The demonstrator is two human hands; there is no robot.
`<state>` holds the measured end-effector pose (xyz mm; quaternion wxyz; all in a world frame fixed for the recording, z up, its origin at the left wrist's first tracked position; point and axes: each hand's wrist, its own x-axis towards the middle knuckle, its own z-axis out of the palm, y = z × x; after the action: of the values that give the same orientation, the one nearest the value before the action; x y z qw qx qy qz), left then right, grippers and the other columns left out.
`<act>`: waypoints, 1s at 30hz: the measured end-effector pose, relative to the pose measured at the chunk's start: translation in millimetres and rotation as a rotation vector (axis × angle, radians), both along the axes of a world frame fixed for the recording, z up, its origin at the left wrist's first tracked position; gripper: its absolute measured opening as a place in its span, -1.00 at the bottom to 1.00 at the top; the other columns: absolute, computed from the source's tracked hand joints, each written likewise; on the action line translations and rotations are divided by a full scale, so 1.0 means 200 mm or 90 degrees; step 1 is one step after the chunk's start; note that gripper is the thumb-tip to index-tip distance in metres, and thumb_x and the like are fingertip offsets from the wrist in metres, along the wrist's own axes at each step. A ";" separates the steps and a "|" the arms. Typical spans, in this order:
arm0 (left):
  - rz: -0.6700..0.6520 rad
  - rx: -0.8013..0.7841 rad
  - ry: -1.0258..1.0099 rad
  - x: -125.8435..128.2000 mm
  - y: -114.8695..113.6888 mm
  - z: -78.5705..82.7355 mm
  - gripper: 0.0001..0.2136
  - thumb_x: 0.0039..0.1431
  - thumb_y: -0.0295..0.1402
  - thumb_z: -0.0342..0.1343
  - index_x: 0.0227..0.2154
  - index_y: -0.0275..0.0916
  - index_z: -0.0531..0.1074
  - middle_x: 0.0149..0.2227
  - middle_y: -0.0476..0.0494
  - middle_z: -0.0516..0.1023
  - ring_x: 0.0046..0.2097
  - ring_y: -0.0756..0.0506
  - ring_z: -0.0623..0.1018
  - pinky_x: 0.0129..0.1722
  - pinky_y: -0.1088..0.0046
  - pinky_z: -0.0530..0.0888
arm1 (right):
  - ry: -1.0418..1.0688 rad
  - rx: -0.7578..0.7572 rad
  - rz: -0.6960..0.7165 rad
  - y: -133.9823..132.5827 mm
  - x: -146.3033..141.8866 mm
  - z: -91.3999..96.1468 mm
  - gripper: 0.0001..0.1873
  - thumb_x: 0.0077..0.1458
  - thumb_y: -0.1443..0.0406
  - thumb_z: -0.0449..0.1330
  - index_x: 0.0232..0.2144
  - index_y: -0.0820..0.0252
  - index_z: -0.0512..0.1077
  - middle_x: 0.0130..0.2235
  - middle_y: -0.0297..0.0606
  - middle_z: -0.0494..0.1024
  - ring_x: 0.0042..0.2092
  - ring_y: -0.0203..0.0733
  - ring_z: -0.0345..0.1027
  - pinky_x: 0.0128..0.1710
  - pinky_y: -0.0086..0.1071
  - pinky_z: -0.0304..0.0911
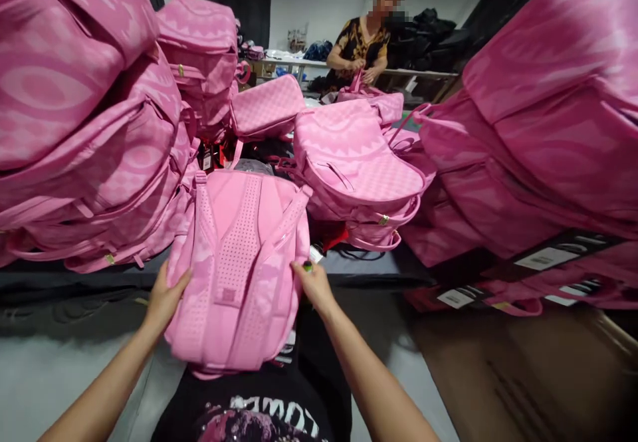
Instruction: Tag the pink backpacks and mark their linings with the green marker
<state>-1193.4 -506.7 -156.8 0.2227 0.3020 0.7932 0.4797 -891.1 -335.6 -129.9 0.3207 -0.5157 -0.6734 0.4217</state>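
Observation:
A pink backpack (239, 269) is held upright at the table's front edge, its back panel and two shoulder straps facing me. My left hand (167, 292) grips its left side, thumb on the front and fingers hidden behind. On the opposite side my right hand (313, 281) is closed on the bag's edge, with something small and green at one finger. Just behind, to the right, another pink backpack (359, 156) lies on the table with its patterned front up. A flat pink pouch (269, 106) rests farther back.
Stacks of pink backpacks rise at the left (100, 116) and right (548, 116), the right ones with black hang tags (563, 256). A cardboard box (498, 369) stands below right. Across the table, a person (363, 46) handles a pink bag. The table edge (379, 269) runs before me.

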 end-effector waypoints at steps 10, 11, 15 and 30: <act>-0.005 0.075 0.384 0.34 -0.16 -0.01 -0.27 0.28 -0.15 0.06 0.41 -0.21 -0.08 0.37 -0.42 0.14 0.37 -0.37 0.20 0.31 -0.07 0.21 | -0.133 0.336 -0.004 -0.12 0.04 0.45 -0.39 0.22 0.04 0.12 0.21 0.26 0.35 -0.01 0.00 0.59 0.00 0.04 0.47 -0.01 -0.17 0.32; -0.021 0.148 0.473 0.33 -0.11 0.06 -0.30 0.30 -0.21 0.07 0.41 -0.17 -0.07 0.39 -0.37 0.09 0.40 -0.33 0.15 0.35 -0.06 0.15 | -0.165 0.322 0.060 -0.20 -0.03 0.46 -0.36 0.21 -0.02 0.14 0.21 0.21 0.36 -0.13 -0.07 0.64 -0.12 0.01 0.52 -0.13 -0.22 0.36; -0.210 0.280 0.653 0.35 0.23 0.21 -0.34 0.34 -0.28 0.03 0.41 -0.17 -0.11 0.41 -0.39 0.03 0.44 -0.30 0.04 0.36 -0.07 0.10 | -0.290 0.246 0.214 -0.32 -0.27 0.34 -0.43 0.26 0.06 0.16 0.25 0.13 0.33 -0.39 -0.22 0.63 -0.37 -0.08 0.53 -0.39 -0.36 0.30; -0.125 0.431 0.515 0.36 0.87 0.43 -0.68 0.40 -0.34 -0.13 0.15 -0.27 0.25 0.08 -0.32 0.43 0.16 -0.13 0.43 0.18 0.20 0.37 | -0.357 0.661 0.227 -0.19 -0.28 0.22 -0.75 0.31 0.37 0.02 -0.06 0.18 0.45 -0.10 -0.01 0.58 -0.09 -0.02 0.43 0.05 -0.03 0.26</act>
<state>-1121.4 -333.4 -70.0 -0.1668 0.5906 0.5848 0.5305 -946.9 -373.9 -85.9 0.2649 -0.2627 -0.9255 -0.0660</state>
